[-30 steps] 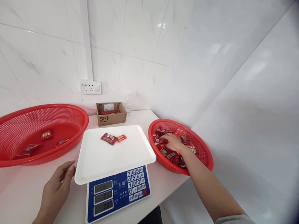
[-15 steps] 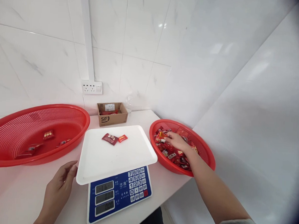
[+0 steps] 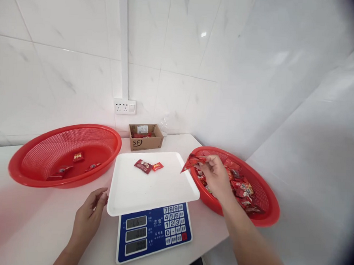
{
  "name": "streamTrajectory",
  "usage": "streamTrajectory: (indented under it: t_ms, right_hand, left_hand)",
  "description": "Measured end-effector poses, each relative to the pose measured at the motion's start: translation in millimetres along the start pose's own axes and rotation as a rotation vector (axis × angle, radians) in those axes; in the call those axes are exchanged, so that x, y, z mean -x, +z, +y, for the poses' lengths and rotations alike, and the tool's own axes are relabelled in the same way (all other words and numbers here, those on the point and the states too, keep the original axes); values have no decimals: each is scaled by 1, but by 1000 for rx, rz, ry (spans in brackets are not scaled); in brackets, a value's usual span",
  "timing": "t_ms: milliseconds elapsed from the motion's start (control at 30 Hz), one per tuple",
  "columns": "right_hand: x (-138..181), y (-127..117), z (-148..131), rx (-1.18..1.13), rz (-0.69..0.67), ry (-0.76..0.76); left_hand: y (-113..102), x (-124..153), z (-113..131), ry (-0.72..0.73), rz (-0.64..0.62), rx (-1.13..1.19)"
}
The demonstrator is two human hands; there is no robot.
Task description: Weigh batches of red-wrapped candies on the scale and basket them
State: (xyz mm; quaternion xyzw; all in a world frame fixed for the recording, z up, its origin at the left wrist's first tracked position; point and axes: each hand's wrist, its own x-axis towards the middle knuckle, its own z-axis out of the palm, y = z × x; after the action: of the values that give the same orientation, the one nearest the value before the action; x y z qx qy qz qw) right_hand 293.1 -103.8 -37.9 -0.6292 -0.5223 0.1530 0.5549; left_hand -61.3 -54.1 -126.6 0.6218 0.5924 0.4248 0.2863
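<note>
My right hand [image 3: 216,175] pinches a red wrapped snack packet [image 3: 192,161] by one end, above the gap between the tray and the right basket. The white weighing tray [image 3: 153,190] sits on a blue digital scale [image 3: 155,236] with keypad and displays. On the tray lie a dark red packet [image 3: 143,166] and a smaller bright red packet [image 3: 157,166], end to end. Beside the tray's left edge is my left hand [image 3: 90,213], low over the table, thumb and fingers curled together; what they hold, if anything, is hidden.
A red mesh basket [image 3: 270,189] at right holds many red packets. Another red basket [image 3: 23,168] at left has several packets on its bottom. Behind the tray stands a small cardboard box [image 3: 146,143] with red packets inside. A wall socket [image 3: 125,107] is above.
My right hand has come up out of the right basket with a red packet, moving toward the tray. My left hand remains by the tray's left edge. The view has shifted left.
</note>
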Motion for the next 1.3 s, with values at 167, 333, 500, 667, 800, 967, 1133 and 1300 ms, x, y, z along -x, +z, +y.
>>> streamTrajectory:
  t_ms: [167, 333, 500, 667, 800, 967, 1133, 1300]
  right_hand:
    - [39, 53, -13, 255, -222, -244]
    - [60, 67, -32, 307, -286, -270]
    - [68, 89, -60, 429, -455, -179]
    - [59, 104, -52, 536, -458, -101]
    - [55, 103, -45, 492, -504, -150]
    - [55, 102, -46, 477, -522, -143]
    - [57, 98, -49, 410, -575, -107]
    - [59, 99, -47, 403, -636, -145]
  left_hand:
    - [-4, 2, 4, -12, 5, 21]
    - [-5, 4, 8, -1, -14, 43]
    - [-4, 5, 8, 10, -26, 52]
    - [-4, 4, 7, -9, -42, 62]
    - [-3, 4, 7, -8, -57, 72]
    - [-3, 4, 6, 22, -75, 55]
    - [-2, 4, 6, 28, -88, 32]
    - [-1, 2, 6, 30, -87, 32]
